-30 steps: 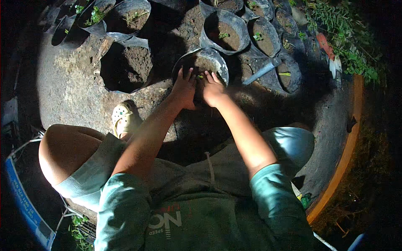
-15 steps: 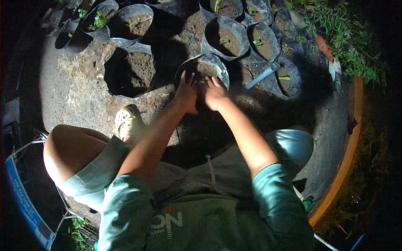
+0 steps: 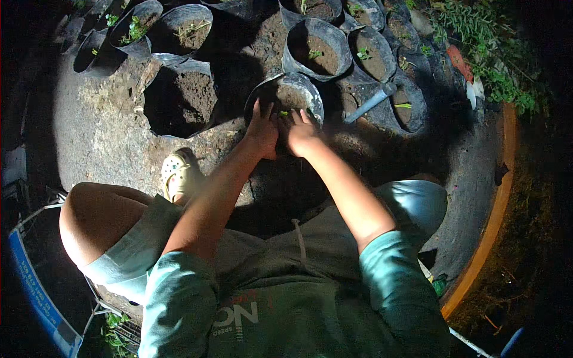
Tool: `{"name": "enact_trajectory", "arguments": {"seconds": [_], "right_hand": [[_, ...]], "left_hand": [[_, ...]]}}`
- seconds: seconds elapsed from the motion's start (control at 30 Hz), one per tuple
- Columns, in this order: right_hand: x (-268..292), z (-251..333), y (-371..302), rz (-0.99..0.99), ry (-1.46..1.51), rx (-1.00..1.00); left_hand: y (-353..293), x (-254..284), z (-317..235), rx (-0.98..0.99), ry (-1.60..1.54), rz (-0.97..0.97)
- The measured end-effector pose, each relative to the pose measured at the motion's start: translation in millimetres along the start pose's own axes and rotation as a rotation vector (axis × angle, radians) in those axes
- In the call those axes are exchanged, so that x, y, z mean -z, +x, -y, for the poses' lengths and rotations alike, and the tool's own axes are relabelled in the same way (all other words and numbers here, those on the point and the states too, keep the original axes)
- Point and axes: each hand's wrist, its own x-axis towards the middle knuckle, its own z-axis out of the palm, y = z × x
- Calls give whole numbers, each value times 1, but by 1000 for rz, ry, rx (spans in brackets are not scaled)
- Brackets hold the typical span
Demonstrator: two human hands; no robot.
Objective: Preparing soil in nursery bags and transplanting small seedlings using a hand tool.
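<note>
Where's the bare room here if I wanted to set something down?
Open ground lies left of the pale clog, between the left knee and the large soil-filled bag. Another strip runs between the right knee and the orange edging. It is crowded beyond the right hand: black planting bags stand packed together, with a grey handle among them.
</note>
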Motion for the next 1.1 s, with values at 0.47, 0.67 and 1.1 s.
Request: {"name": "enact_trajectory", "arguments": {"seconds": [0.47, 0.67, 1.1], "right_hand": [[-66, -10, 56, -114, -227, 29], [-88, -16, 65, -269, 183, -31], [-24, -4, 22, 59, -238, 79]], "left_hand": [[7, -7, 3, -17, -158, 16], [7, -10, 2, -30, -115, -17], [1, -6, 0, 3, -24, -48]]}}
